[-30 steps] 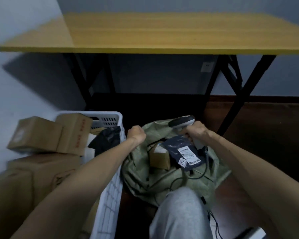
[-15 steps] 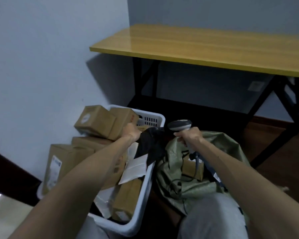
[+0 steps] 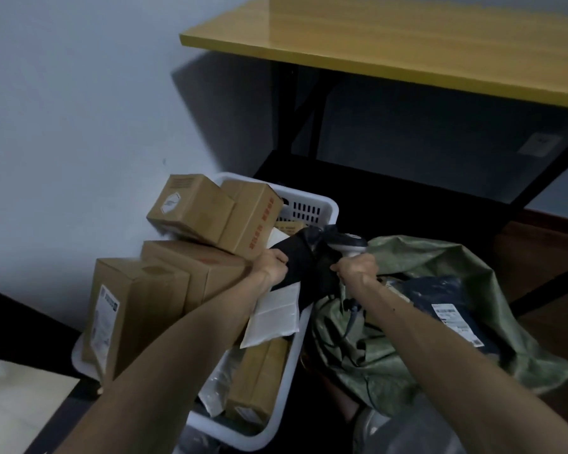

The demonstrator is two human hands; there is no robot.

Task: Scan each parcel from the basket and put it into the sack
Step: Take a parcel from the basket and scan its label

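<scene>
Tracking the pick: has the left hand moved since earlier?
Yes: the left hand crossed leftward from the sack into the white basket and grips the black parcel.

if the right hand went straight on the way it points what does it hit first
Probably the black parcel that the left hand grips, right ahead of the right hand and its scanner; depth between them is unclear.

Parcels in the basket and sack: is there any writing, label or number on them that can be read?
None can be read word for word.
Tilted box: red print down its side, blurred.
Top box: white diamond sign, text too small.
Front box: white shipping label, too small.
Dark mailer in the sack: white barcode label, blurred.
</scene>
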